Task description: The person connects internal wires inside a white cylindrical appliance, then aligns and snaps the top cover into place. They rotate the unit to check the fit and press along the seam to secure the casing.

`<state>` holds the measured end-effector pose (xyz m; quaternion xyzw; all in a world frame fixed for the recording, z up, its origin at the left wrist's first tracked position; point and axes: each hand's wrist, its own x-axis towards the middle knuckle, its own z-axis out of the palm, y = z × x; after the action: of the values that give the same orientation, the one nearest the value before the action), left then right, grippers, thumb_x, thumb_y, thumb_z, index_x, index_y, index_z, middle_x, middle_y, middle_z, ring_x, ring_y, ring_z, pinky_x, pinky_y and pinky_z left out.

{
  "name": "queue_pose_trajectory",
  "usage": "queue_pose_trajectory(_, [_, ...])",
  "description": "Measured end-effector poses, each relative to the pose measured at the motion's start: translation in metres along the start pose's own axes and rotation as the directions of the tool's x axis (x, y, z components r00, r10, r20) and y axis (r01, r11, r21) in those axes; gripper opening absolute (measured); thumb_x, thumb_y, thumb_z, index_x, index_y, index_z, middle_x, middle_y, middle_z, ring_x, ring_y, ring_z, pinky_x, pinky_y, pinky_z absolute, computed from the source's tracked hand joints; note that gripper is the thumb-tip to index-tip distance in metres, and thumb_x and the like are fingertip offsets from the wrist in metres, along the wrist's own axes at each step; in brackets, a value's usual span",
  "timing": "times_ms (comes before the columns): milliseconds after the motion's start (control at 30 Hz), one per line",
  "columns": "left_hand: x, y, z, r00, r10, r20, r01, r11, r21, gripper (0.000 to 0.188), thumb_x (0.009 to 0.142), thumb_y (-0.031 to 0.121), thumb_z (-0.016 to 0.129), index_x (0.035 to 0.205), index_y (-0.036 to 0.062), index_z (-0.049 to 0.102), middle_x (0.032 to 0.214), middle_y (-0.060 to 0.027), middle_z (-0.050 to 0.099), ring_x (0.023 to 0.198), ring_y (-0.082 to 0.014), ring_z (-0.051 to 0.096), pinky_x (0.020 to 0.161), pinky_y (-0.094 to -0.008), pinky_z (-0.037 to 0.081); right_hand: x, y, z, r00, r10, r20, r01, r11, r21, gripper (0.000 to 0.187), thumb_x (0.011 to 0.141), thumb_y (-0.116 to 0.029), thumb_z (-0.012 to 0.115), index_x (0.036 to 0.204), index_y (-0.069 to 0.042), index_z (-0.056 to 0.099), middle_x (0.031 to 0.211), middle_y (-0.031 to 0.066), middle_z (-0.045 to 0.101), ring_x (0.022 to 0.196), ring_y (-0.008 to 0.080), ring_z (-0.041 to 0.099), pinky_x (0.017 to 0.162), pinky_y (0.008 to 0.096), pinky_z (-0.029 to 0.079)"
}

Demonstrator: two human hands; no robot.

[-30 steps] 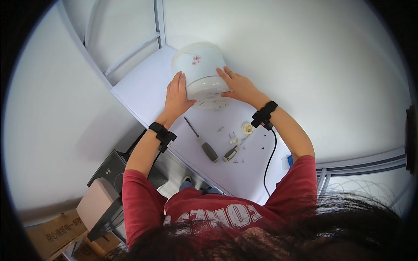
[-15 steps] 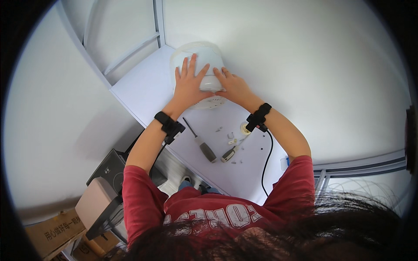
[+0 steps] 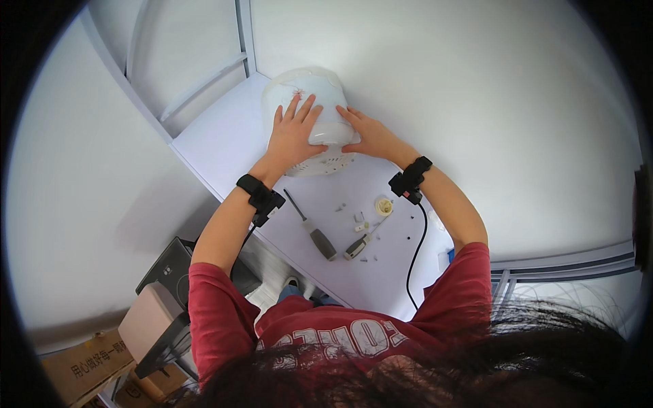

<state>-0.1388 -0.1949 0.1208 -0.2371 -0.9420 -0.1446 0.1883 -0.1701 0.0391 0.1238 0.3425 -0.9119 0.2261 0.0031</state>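
A white rounded appliance (image 3: 325, 126) with a small pink flower pattern stands at the far end of the white table. Its near lower part shows rows of small slots. My left hand (image 3: 294, 139) lies on its left and upper side, fingers spread and thumb at a smooth rim. My right hand (image 3: 374, 136) rests against the right side, fingers apart, its thumb close to the same rim. Nearer me lie a long grey-handled screwdriver (image 3: 320, 243) and a shorter one (image 3: 356, 247). A cream round part (image 3: 383, 206) and several small screws and pieces lie beside them.
A wall runs along the table's (image 3: 299, 265) right side. At its far left stands a metal frame (image 3: 204, 85). Below on the left are a black flat appliance (image 3: 163, 265), a pinkish box-shaped thing (image 3: 151, 319) and a cardboard box (image 3: 85, 364). Cables hang from both wrist straps.
My left fingers have drawn back a little over the surface, uncovering the pink flower pattern. The right hand has shifted slightly right, and more of the cream round part shows.
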Motion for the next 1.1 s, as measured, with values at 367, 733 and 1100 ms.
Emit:
queue_pose_trajectory(367, [-0.002,-0.004,0.0,0.997,0.035,-0.066,-0.035,0.999,0.005,0.092,0.063,0.044,0.082,0.139,0.0072,0.043,0.149,-0.0037,0.038,0.142,-0.0262,0.026,0.111,-0.0519,0.027,0.0,-0.005,0.005,0.995,-0.043,-0.085,0.04,0.999,-0.032,0.094,0.07,-0.027,0.08,0.145,-0.005,0.029,0.138,0.0344,0.038,0.116,0.0463,0.052,0.099,0.0441,0.045])
queue_pose_trajectory(733, [-0.056,-0.019,0.019,0.942,-0.192,-0.276,0.11,0.952,-0.286,0.107,0.059,0.023,0.087,0.144,0.0016,0.027,0.147,-0.0263,0.029,0.134,-0.0393,0.033,0.108,-0.0502,0.032,-0.004,-0.003,0.015,0.995,0.031,-0.09,-0.03,0.999,0.021,0.087,0.075,-0.025,0.075,0.144,-0.002,0.026,0.135,0.0289,0.044,0.116,0.0412,0.053,0.098,0.0423,0.046])
queue_pose_trajectory(1100, [-0.065,-0.03,0.011,0.967,-0.107,-0.233,0.033,0.953,-0.301,0.103,0.061,0.015,0.085,0.144,-0.0022,0.026,0.144,-0.0234,0.037,0.132,-0.0395,0.036,0.108,-0.0414,0.035,-0.028,0.022,0.044,0.973,0.232,0.014,-0.212,0.861,0.462,0.09,0.077,-0.02,0.076,0.144,0.0,0.021,0.129,0.0246,0.051,0.113,0.0362,0.056,0.091,0.0433,0.049])
